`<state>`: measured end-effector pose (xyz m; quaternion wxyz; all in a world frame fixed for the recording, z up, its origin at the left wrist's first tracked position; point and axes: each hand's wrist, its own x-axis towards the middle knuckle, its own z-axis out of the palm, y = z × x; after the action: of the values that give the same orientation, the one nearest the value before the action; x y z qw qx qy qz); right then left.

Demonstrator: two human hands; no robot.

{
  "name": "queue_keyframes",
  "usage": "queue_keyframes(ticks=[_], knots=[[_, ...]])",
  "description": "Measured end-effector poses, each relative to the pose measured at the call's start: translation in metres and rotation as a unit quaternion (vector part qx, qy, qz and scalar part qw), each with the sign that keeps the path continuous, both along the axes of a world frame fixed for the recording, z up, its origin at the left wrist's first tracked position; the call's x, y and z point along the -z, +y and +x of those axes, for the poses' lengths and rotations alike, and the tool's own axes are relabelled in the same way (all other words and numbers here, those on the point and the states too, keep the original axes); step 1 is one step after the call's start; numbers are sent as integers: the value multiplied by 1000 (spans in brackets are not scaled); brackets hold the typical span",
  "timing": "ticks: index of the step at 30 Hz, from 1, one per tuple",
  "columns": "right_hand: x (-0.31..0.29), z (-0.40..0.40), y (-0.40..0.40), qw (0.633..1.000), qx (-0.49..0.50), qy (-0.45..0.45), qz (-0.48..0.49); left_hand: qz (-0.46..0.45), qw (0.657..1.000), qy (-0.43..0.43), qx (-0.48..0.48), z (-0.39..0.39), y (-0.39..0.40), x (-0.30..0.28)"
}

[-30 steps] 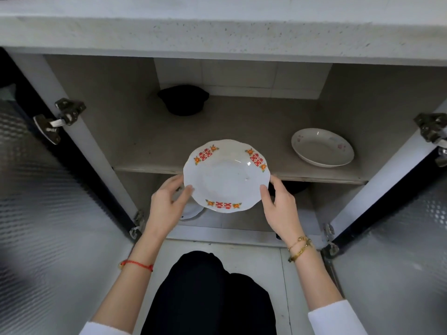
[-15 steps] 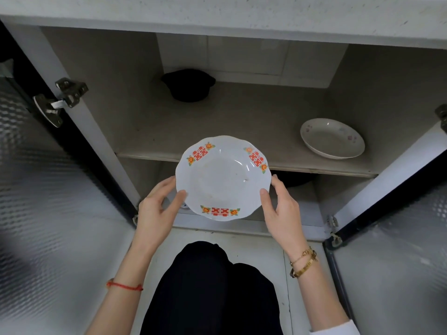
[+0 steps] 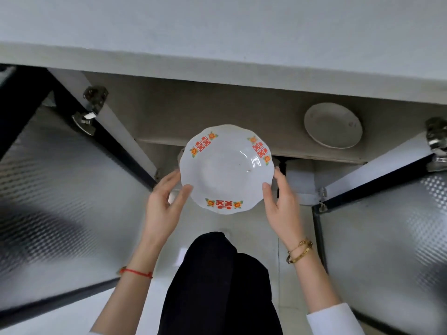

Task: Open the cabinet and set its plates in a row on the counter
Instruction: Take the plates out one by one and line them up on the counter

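A white scalloped plate (image 3: 226, 170) with red and orange rim patterns is held level in front of the open cabinet. My left hand (image 3: 162, 204) grips its left rim and my right hand (image 3: 281, 204) grips its right rim. A second, plain white plate (image 3: 333, 125) lies on the cabinet's upper shelf (image 3: 193, 131) at the right. The grey counter (image 3: 217, 32) spreads across the top of the view, above the cabinet.
Both cabinet doors stand wide open, the left door (image 3: 60, 201) and the right door (image 3: 387, 226), with patterned metal faces and hinges at their top corners. My dark-trousered knees (image 3: 217, 286) are below the plate over a pale floor.
The plate has been lifted out and away from the cabinet in both hands. My view has risen, so the counter top now shows and the shelf's back with the black pot is hidden.
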<state>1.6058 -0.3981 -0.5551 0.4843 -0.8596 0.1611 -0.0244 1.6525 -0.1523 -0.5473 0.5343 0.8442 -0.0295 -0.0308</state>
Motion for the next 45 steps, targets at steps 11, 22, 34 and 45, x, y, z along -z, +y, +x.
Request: queue_keyframes(ticks=[11, 22, 34, 45], knots=[[-176, -74, 32, 999, -34, 41, 8, 28, 998, 44, -30, -90, 34, -175], [-348, -121, 42, 999, -23, -24, -5, 16, 1000, 14, -17, -132, 46, -348], [-403, -68, 39, 996, -7, -92, -12, -8, 1000, -19, 20, -65, 40, -409], [-413, 26, 22, 993, 10, -116, -25, -2, 998, -28, 49, 43, 21, -421]])
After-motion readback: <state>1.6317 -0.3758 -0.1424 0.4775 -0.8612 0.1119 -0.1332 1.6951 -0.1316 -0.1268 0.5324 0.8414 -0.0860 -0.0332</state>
